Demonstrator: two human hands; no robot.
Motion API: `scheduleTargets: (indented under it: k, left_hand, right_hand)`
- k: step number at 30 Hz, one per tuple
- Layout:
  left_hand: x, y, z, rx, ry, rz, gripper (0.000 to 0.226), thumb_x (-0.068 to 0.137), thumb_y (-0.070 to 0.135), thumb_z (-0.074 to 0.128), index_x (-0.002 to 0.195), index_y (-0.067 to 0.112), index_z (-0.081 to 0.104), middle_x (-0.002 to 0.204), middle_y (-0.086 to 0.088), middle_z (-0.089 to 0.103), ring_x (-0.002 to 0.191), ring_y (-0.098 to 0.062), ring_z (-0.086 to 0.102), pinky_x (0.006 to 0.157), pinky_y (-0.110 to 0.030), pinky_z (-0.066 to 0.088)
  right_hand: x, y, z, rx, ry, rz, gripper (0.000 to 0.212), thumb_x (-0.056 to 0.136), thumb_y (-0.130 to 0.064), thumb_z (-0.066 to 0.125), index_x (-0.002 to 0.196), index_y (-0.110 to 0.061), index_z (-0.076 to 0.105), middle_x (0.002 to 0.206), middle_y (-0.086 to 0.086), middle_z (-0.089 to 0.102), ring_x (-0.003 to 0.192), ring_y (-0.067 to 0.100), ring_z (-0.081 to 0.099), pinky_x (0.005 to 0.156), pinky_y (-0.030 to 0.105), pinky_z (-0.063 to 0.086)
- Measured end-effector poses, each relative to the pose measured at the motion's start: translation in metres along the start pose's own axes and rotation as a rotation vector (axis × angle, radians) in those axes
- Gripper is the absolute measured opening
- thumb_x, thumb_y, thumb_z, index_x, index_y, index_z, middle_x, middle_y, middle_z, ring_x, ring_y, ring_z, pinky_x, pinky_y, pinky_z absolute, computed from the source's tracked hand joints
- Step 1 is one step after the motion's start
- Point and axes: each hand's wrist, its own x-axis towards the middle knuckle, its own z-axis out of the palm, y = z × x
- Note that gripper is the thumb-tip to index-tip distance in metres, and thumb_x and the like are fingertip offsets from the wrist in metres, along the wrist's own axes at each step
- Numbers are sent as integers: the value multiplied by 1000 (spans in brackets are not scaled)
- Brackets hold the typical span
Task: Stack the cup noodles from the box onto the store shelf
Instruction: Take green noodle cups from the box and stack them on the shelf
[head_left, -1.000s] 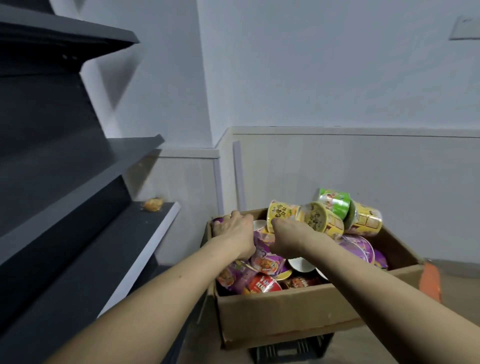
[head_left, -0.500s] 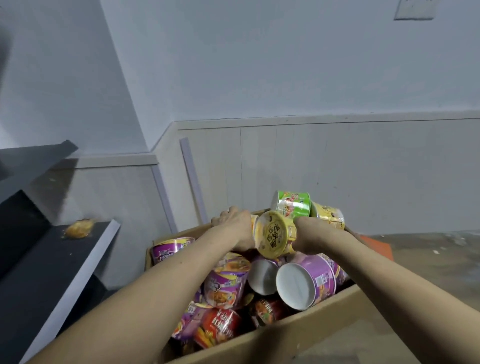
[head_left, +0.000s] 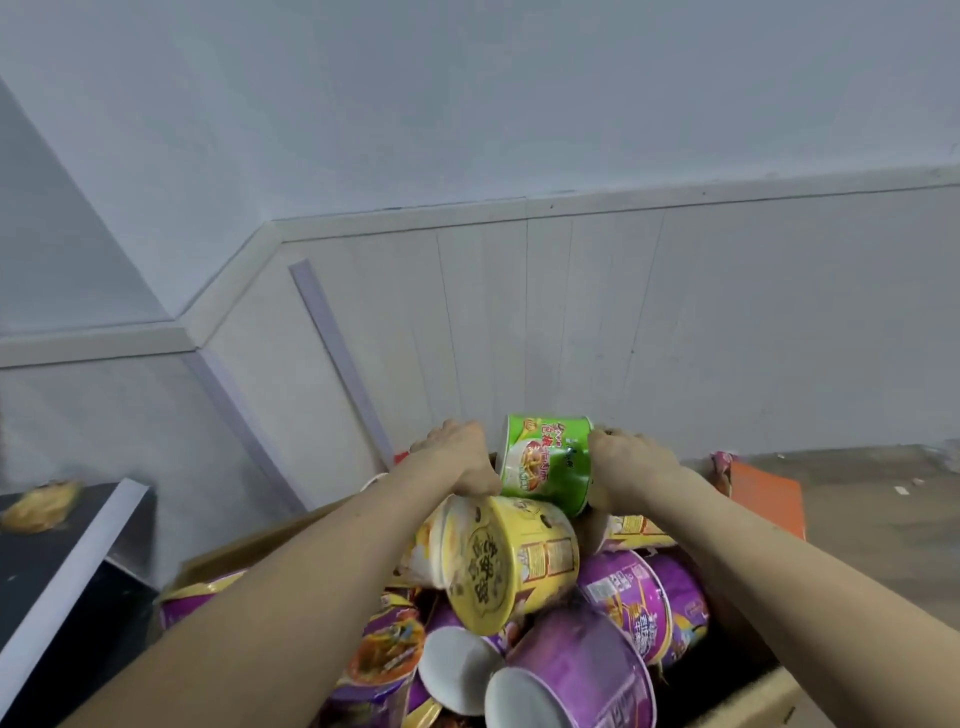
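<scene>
A green cup noodle (head_left: 548, 462) sits on top of the pile at the far end of the cardboard box (head_left: 244, 545). My left hand (head_left: 457, 457) holds its left side and my right hand (head_left: 631, 467) grips its right side, fingers curled round the rim. Just below my left wrist a yellow cup (head_left: 509, 561) lies on its side, lid facing me. Several purple cups (head_left: 639, 603) lie tumbled in the box, some showing white bottoms (head_left: 457, 670). The dark store shelf (head_left: 62, 566) with its pale front edge is at the lower left.
A small orange-yellow item (head_left: 36, 506) lies on the shelf's far end. An orange flat object (head_left: 763, 499) stands past the box on the right, on the concrete floor. A panelled wall corner runs close behind the box.
The view has swung right and closer to the box. The yellow cup that was between my hands now lies lower in the pile, and both hands have moved up onto the green cup.
</scene>
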Motion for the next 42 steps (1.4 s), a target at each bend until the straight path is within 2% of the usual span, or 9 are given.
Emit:
scheduleTargets:
  k: [4, 7, 12, 14, 20, 24, 32, 36, 42]
  left_hand:
    - [36, 9, 8, -283, -165, -23, 83, 84, 45, 71, 146, 7, 32, 134, -6, 48, 119, -22, 49, 91, -28, 41]
    - [56, 12, 17, -483, -230, -41, 52, 86, 47, 68, 126, 17, 52, 130, 4, 55, 116, -17, 54, 90, -24, 41]
    - [93, 12, 46, -647, -273, -155, 126, 34, 95, 55, 137, 23, 49, 132, -10, 59, 104, -24, 61, 77, -31, 49]
    - [95, 13, 46, -773, -334, -194, 132, 30, 99, 56, 137, 22, 51, 137, -8, 57, 117, -27, 58, 90, -36, 49]
    - [99, 17, 43, -1019, -362, -232, 55, 83, 70, 52, 95, 18, 65, 86, -6, 71, 81, -20, 67, 75, -33, 55]
    - [92, 13, 31, -1047, -378, -264, 57, 76, 67, 63, 98, 15, 64, 96, -10, 67, 83, -24, 67, 69, -34, 57]
    - [78, -7, 2, -1139, -386, -325, 51, 75, 64, 63, 69, 13, 59, 54, -4, 59, 67, -20, 56, 74, -31, 48]
    - [60, -15, -4, -1238, -337, -303, 45, 75, 55, 68, 90, 13, 63, 89, -15, 65, 86, -32, 64, 90, -44, 51]
    - [32, -28, -13, -1412, -273, -283, 39, 82, 49, 64, 95, 12, 60, 83, -16, 69, 83, -32, 67, 86, -47, 52]
  right_hand:
    - [32, 14, 5, 74, -38, 26, 52, 86, -24, 59, 129, -6, 36, 130, 16, 49, 122, 33, 47, 96, 37, 41]
    - [50, 21, 7, 175, -89, 48, 53, 86, -29, 60, 128, -7, 37, 128, 14, 51, 119, 31, 49, 91, 35, 41]
    - [76, 25, 14, 368, -114, 43, 40, 93, -36, 50, 119, -6, 50, 120, 15, 59, 110, 31, 55, 92, 36, 45]
    - [84, 26, 16, 450, -101, 56, 33, 93, -32, 48, 112, -6, 56, 113, 15, 63, 104, 32, 59, 87, 35, 47]
    - [93, 27, 19, 569, -109, 117, 15, 92, -26, 51, 95, -12, 49, 98, 10, 58, 96, 29, 59, 77, 32, 46]
    - [94, 24, 14, 596, -70, 124, 15, 88, -25, 52, 95, -11, 50, 101, 13, 60, 98, 33, 59, 80, 34, 48]
    - [86, 12, 1, 823, -44, 80, 39, 89, -39, 52, 93, -2, 64, 91, 12, 66, 85, 29, 62, 73, 34, 47]
    - [74, 6, -2, 843, -72, 41, 33, 90, -39, 53, 86, -7, 60, 82, 8, 60, 73, 23, 57, 66, 30, 43]
    - [57, -6, -1, 1038, -266, 91, 54, 90, -48, 55, 105, 3, 61, 88, 18, 69, 66, 24, 66, 67, 33, 59]
